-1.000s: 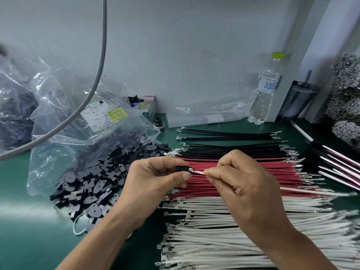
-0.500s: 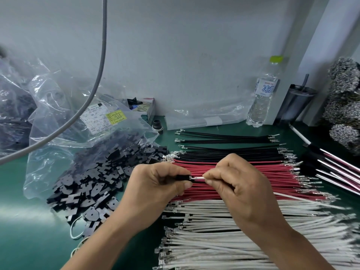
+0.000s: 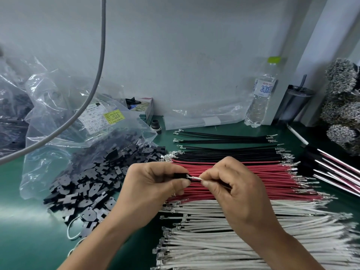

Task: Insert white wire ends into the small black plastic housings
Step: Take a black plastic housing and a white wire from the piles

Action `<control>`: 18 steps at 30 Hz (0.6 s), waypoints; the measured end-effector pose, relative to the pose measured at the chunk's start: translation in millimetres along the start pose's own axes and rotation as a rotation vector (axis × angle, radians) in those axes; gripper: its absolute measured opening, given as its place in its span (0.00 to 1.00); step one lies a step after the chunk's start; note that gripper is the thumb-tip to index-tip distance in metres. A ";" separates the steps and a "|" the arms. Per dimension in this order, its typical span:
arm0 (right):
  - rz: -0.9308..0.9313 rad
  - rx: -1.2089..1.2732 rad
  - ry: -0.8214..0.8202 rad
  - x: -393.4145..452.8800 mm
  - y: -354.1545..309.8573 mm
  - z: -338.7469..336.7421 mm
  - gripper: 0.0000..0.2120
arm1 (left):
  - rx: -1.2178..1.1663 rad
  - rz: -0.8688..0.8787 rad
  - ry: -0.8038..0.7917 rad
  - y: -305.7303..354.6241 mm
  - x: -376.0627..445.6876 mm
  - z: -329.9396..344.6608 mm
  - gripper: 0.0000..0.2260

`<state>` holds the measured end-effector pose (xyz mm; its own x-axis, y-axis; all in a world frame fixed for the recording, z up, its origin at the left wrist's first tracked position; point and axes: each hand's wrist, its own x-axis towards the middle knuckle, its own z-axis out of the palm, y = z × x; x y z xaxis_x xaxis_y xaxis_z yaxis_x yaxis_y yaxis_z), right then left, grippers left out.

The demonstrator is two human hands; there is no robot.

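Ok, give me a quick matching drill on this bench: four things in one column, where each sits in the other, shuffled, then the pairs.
1. housing
2. white wire
3. bottle
4. red wires

A. pinched by right hand
B. at the back wall
C. between the black and white bundles
D. gripped by left hand

Pairs: 1-D, 2-A, 3-B, 4-C

My left hand (image 3: 155,184) pinches a small black housing (image 3: 180,175) above the red wires (image 3: 272,172), while my right hand (image 3: 233,190) pinches a white wire (image 3: 195,178) whose metal end meets the housing's opening. Nearer me than the red wires lie the white wires (image 3: 253,240); left of them a heap of black housings (image 3: 93,182) spills from a clear bag (image 3: 58,106).
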<state>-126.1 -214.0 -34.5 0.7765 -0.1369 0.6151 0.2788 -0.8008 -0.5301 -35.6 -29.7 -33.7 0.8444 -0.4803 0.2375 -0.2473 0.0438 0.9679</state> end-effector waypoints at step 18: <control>-0.002 -0.020 -0.076 4.5 2.3 -0.4 0.05 | 0.054 -0.004 -0.037 -3.1 2.8 -0.1 0.08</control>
<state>-122.2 -216.8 -32.7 0.8169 -0.0910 0.5696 0.2698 -0.8125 -0.5168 -32.4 -31.1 -36.0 0.8274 -0.5127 0.2292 -0.2699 -0.0052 0.9629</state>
